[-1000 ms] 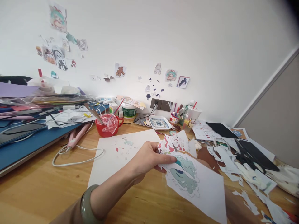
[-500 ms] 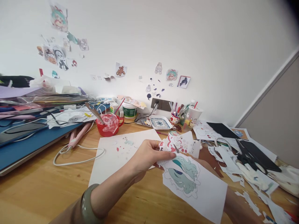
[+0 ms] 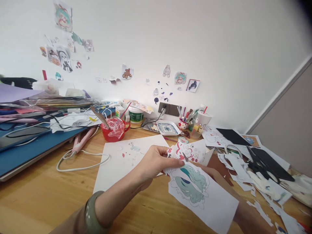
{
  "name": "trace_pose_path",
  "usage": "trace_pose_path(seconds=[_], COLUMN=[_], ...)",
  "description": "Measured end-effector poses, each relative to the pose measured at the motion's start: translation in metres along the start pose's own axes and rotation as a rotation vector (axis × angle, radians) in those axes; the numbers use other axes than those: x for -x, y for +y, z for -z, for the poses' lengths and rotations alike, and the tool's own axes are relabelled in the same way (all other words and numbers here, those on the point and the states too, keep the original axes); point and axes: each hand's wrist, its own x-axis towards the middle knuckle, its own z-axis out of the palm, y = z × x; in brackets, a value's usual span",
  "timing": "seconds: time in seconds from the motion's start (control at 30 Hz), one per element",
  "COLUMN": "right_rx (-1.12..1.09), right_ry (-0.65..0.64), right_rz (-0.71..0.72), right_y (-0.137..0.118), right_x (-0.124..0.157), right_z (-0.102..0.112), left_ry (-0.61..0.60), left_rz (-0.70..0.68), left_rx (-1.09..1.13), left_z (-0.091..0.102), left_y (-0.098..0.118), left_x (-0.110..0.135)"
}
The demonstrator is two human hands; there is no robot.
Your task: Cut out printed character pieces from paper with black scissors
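My left hand (image 3: pixel 156 164) pinches a cut sheet of paper (image 3: pixel 219 208) between thumb and fingers. Pale teal hair shapes with outlines are printed on it. At the sheet's upper edge, near my left thumb, shows the grey pointed blade of a pair of scissors (image 3: pixel 185 157). My right hand (image 3: pixel 207 171) is behind the sheet, closed around the scissors, whose handles the paper hides along with most of the fingers. Just beyond lies a sheet with red and pink printed shapes (image 3: pixel 195 151). A white sheet (image 3: pixel 109 172) with small cut-out pieces rests left of my hands.
Paper scraps (image 3: pixel 240 169) and large black scissors (image 3: pixel 260 165) lie at the right. A red mug (image 3: pixel 112 130), a patterned dish (image 3: pixel 168 127), a pen cup (image 3: pixel 182 123) and a drink cup (image 3: pixel 201 125) stand at the back. A white cable (image 3: pixel 73 169) loops at the left.
The scissors' blade and the held sheet have shifted slightly at the top edge. The sheet's lower corner has moved a little right. My left hand keeps its pinch.
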Motion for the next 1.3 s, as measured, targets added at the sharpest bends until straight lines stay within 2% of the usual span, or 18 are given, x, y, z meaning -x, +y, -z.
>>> trace_pose_path(seconds=[0.1,0.2,0.37,0.67,0.93,1.13,1.3], right_rx=[-0.098,-0.095,-0.076,-0.087,-0.026,-0.052,-0.06], right_ry=[-0.045,-0.069,-0.034,0.016,-0.008,0.028,-0.013], right_rz=[-0.039,-0.055,-0.067,-0.085,-0.098,-0.081,-0.081], right_y=[0.0061,0.0056,0.0007,0.0085,0.0025,0.0049,0.0078], right_x=[-0.0016,-0.0015,-0.0002,0.0011,-0.0003,0.0012,-0.0061], right_z=[0.002,0.003,0.0029,0.0066,0.0037,0.0041,0.006], left_ry=[-0.015,-0.018,-0.023,-0.025,-0.028,-0.014,-0.019], left_rz=[0.003,-0.008,-0.02,-0.013,0.001,0.005,0.008], left_rx=[0.033,0.043,0.025,-0.006,-0.017,-0.016,0.012], left_z=[-0.0001,0.0005,0.0017,0.0007,0.0019,0.0014,0.0013], left_y=[0.0003,0.0002,0.0006,0.0024,0.0036,0.0024,0.0009], left_x=[0.0006,0.0004,-0.0005,0.0003,-0.0002,-0.0008,-0.0017])
